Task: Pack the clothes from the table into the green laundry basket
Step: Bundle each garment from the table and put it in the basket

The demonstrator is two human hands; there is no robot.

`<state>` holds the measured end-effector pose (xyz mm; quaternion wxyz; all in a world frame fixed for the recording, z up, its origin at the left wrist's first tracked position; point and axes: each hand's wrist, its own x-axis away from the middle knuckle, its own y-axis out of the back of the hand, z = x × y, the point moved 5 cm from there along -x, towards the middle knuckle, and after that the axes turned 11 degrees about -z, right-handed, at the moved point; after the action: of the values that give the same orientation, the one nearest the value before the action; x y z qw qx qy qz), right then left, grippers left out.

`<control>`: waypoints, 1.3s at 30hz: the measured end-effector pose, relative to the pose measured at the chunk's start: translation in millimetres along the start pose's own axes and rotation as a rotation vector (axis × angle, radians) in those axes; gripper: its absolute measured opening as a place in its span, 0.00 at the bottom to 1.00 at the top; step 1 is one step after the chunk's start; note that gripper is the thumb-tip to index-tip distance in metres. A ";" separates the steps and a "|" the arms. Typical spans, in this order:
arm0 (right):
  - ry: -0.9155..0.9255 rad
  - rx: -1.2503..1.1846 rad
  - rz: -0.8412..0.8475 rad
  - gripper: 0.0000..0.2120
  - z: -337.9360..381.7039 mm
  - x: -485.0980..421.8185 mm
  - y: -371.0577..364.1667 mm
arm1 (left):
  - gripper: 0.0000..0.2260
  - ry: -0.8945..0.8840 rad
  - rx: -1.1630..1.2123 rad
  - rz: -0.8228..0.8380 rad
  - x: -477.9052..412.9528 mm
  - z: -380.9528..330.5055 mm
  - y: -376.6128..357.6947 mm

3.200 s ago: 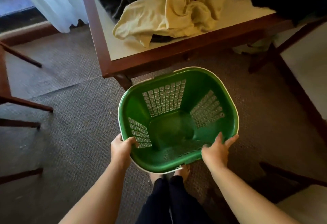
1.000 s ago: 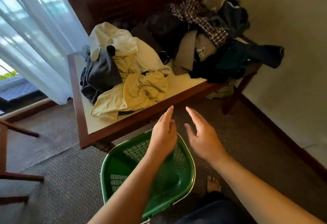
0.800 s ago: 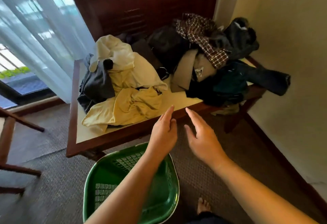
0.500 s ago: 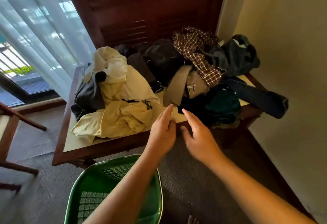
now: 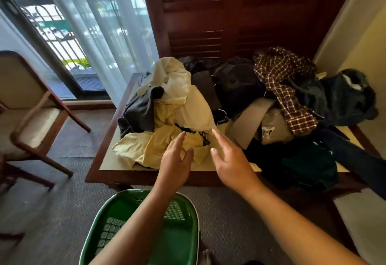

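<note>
The green laundry basket (image 5: 179,235) stands empty on the carpet below the table's near edge, partly hidden by my left forearm. A heap of clothes covers the wooden table (image 5: 108,166): a pale yellow garment (image 5: 146,147) in front, a cream one (image 5: 179,97) over it, a dark grey one (image 5: 140,112), a brown checked shirt (image 5: 286,95) and dark blue and green pieces (image 5: 309,160) to the right. My left hand (image 5: 175,164) and my right hand (image 5: 229,160) reach side by side over the table edge, fingers straight, holding nothing, just short of the yellow garment.
A wooden chair with a cream seat (image 5: 31,118) stands at the left. Sheer curtains (image 5: 100,24) hang over a glass door behind it. Dark louvred doors (image 5: 208,13) back the table, and a yellow wall (image 5: 355,34) closes the right side. A cushioned seat (image 5: 363,223) lies at lower right.
My hands left the basket rim and rose towards the table. They have moved forward and now hover over the near edge by the yellow garment. The view lifted from the basket to the clothes.
</note>
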<state>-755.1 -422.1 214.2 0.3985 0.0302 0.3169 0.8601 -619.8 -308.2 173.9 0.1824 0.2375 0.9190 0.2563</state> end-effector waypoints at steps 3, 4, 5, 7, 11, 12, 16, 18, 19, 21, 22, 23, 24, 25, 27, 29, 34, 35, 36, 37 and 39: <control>0.019 -0.009 0.051 0.25 -1.4 -19.4 -18.8 | 0.30 0.036 -0.094 -0.062 -17.8 15.7 5.7; 0.026 -0.013 0.076 0.25 -1.2 -25.5 -24.6 | 0.32 0.062 -0.133 -0.082 -22.8 21.9 6.0; 0.035 -0.019 0.104 0.25 -0.8 -33.0 -30.1 | 0.36 0.096 -0.189 -0.094 -28.0 28.5 4.8; 0.066 -0.027 0.152 0.25 -1.6 -53.3 -39.4 | 0.46 0.210 -0.316 -0.057 -42.0 39.6 -2.9; 0.108 -0.048 0.261 0.25 -6.9 -97.7 -57.9 | 0.63 0.476 -0.439 0.138 -69.5 64.5 -28.0; 0.110 -0.059 0.268 0.25 -8.3 -103.7 -58.9 | 0.64 0.498 -0.476 0.168 -71.5 68.5 -32.1; 0.145 -0.074 0.393 0.25 -21.1 -145.8 -66.4 | 0.52 0.521 -0.575 0.019 -87.3 81.2 -38.9; 0.186 -0.068 0.424 0.26 -24.1 -169.2 -69.2 | 0.27 0.460 -0.457 -0.147 -99.6 75.5 -28.8; 0.211 -0.060 0.441 0.27 -24.3 -178.9 -71.4 | 0.16 0.439 -0.411 -0.197 -102.7 67.2 -21.2; 0.261 -0.042 0.496 0.32 -22.4 -195.0 -78.2 | 0.10 0.388 -0.291 -0.250 -106.4 44.1 -6.5; 0.289 -0.033 0.523 0.36 -20.9 -201.9 -82.6 | 0.11 0.352 -0.192 -0.264 -108.3 29.5 0.0; 0.313 -0.009 0.546 0.40 -19.2 -207.8 -87.0 | 0.14 0.318 -0.067 -0.269 -109.8 15.0 5.6; 0.334 0.026 0.570 0.42 -18.0 -212.9 -91.9 | 0.16 0.303 0.075 -0.248 -111.7 1.0 10.6; 0.335 0.064 0.603 0.43 -17.6 -217.4 -95.8 | 0.16 0.293 0.223 -0.212 -114.0 -12.3 14.6; 0.323 0.101 0.684 0.43 -14.8 -224.3 -100.8 | 0.17 0.287 0.517 -0.180 -117.3 -25.1 20.2; 0.324 0.097 0.763 0.35 -14.6 -228.2 -104.9 | 0.18 0.325 0.788 -0.209 -120.9 -21.3 23.7; 0.033 -0.353 0.850 0.19 -25.9 -226.3 -106.7 | 0.23 0.475 0.981 -0.354 -123.9 0.4 20.8; -0.022 -0.445 0.811 0.18 -26.4 -227.7 -105.6 | 0.26 0.512 0.954 -0.364 -123.0 3.2 16.0; -0.014 -0.488 0.771 0.17 -20.3 -228.1 -100.4 | 0.30 0.548 0.937 -0.347 -122.1 3.1 9.3; 0.026 -0.512 0.743 0.15 -15.0 -228.0 -98.2 | 0.33 0.573 0.915 -0.316 -121.5 4.2 1.6; 0.107 -0.531 0.689 0.11 -5.3 -226.9 -95.3 | 0.33 0.615 0.874 -0.290 -120.9 6.0 -9.8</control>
<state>-538.8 -538.9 201.3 0.0652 -0.0139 0.0766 0.9948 -521.2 -377.4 189.5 -0.1767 0.0764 0.9740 -0.1193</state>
